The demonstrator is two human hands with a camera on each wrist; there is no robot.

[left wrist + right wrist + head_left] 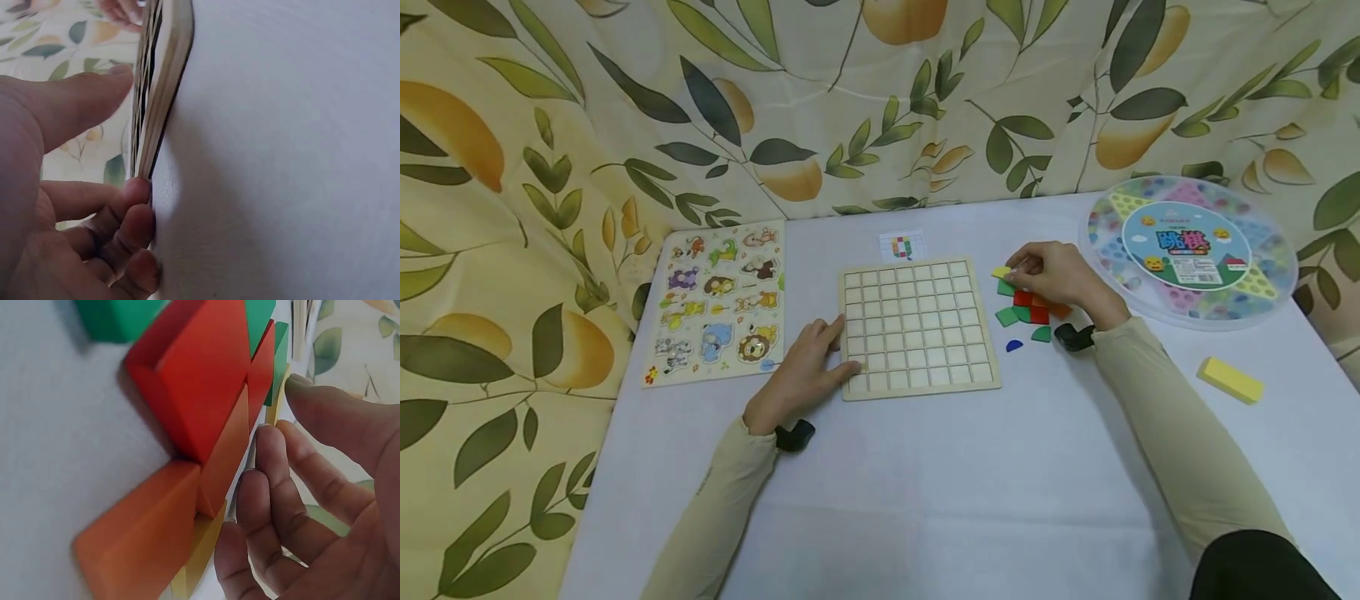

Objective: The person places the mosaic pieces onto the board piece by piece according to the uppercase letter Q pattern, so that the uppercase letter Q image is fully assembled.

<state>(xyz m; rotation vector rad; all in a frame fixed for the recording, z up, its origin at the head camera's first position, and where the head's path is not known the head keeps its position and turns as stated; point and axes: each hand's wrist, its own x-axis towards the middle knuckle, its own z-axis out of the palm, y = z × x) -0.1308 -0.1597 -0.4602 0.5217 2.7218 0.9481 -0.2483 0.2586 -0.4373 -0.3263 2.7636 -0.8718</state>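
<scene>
My left hand (805, 358) rests at the left side of a square wooden grid board (917, 329). Its thumb lies over the lower left corner while the other fingertips touch the edge. To the right of the board, my right hand (1052, 271) pinches a yellow tile (281, 390) between thumb and index finger, at the far end of a small pile. Red tiles (200, 375), orange tiles (147, 531) and green tiles (1006, 317) lie there, partly under the hand. A blue half-round piece (1014, 345) sits nearest me.
A small card (901, 246) with a coloured pattern lies behind the board. To the left is an animal picture board (718, 304). A round clear game box (1187, 250) stands at the back right, with a yellow block (1231, 380) in front of it.
</scene>
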